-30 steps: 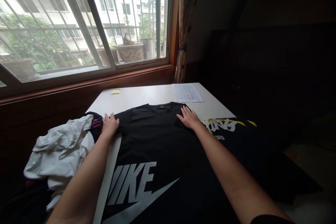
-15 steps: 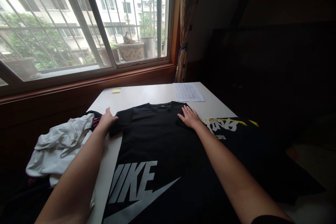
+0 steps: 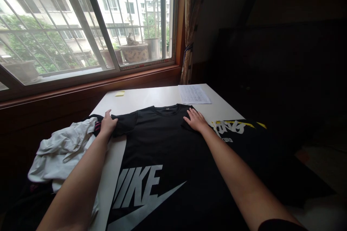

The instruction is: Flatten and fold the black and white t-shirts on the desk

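Note:
A black T-shirt (image 3: 159,144) with a large grey NIKE print lies spread, neck away from me, over the white table. My left hand (image 3: 108,124) grips the end of its left sleeve, thumb on top and the other fingers partly hidden. On the right shoulder and sleeve, my right hand (image 3: 195,120) rests flat with its fingers spread. A crumpled white garment (image 3: 65,144) lies beside my left forearm, partly over dark cloth. To the right of my right hand is another black garment (image 3: 230,130) with white and yellow print.
The white table (image 3: 146,95) stands below a barred window (image 3: 114,25). Yellow sticky notes (image 3: 119,94) and printed paper sheets (image 3: 194,94) lie along its far edge. A tied curtain (image 3: 189,50) hangs at the window's right side.
My left hand has moved slightly left, and the left sleeve is drawn out further that way. My right hand stays in place on the shirt.

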A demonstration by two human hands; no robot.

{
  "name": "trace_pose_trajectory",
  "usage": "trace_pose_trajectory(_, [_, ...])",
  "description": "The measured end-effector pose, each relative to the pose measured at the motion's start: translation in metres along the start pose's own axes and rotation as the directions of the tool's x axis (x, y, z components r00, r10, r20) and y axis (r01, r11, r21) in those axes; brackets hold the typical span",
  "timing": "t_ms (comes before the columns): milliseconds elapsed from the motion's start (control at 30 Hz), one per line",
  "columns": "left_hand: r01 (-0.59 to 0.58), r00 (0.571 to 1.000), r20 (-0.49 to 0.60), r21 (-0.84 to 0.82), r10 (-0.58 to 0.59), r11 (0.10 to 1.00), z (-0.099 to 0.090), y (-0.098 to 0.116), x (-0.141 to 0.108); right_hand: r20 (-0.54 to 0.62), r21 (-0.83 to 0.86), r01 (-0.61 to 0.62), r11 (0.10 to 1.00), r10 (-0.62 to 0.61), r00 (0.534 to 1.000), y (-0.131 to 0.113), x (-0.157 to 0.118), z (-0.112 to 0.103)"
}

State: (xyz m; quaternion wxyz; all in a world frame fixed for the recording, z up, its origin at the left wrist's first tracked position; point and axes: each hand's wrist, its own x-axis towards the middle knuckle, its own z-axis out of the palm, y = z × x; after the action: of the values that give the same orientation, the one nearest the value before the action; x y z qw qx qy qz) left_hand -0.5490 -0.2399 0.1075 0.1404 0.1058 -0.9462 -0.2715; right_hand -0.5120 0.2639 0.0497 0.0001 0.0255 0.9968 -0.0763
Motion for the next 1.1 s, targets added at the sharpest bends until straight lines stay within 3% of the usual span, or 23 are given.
trace_pose_trajectory(200, [-0.167,0.976,-0.134,0.047,0.172,0.985,0.0,0.028,0.002,-0.006,0.001,-0.002,1.0,0.002,1.0,0.0,-0.001,0.0])
trace_pose_trajectory(400, [-0.365,0.899,-0.205,0.131,0.386,0.922,0.004,0.055,-0.016,-0.011,0.005,0.001,1.0,-0.001,1.0,0.0,-0.002,0.0])
trace_pose_trajectory(500, [-0.492,0.843,-0.146,0.182,0.518,0.851,0.006,0.068,-0.031,-0.014,0.006,0.0,1.0,0.0,1.0,0.0,-0.002,0.0])
trace_pose_trajectory(633, [-0.656,0.742,0.018,0.228,0.67,0.72,0.014,0.086,-0.06,-0.014,0.004,0.002,1.0,-0.002,1.0,0.0,-0.002,-0.001])
trace_pose_trajectory(733, [-0.758,0.646,0.158,0.239,0.746,0.606,0.024,0.096,-0.087,-0.013,0.002,0.001,1.0,-0.001,1.0,-0.001,-0.002,-0.001])
trace_pose_trajectory(800, [-0.793,0.605,0.226,0.257,0.764,0.552,0.03,0.1,-0.103,-0.013,0.001,0.0,1.0,0.0,1.0,-0.001,-0.003,-0.002])
trace_pose_trajectory(900, [-0.79,0.609,0.271,0.295,0.746,0.538,0.033,0.098,-0.12,-0.013,0.001,-0.001,1.0,0.001,1.0,-0.001,-0.004,-0.002])
trace_pose_trajectory(1100, [-0.689,0.723,0.267,0.353,0.638,0.633,0.031,0.071,-0.123,-0.008,-0.001,0.001,1.0,-0.001,1.0,-0.002,-0.004,-0.003])
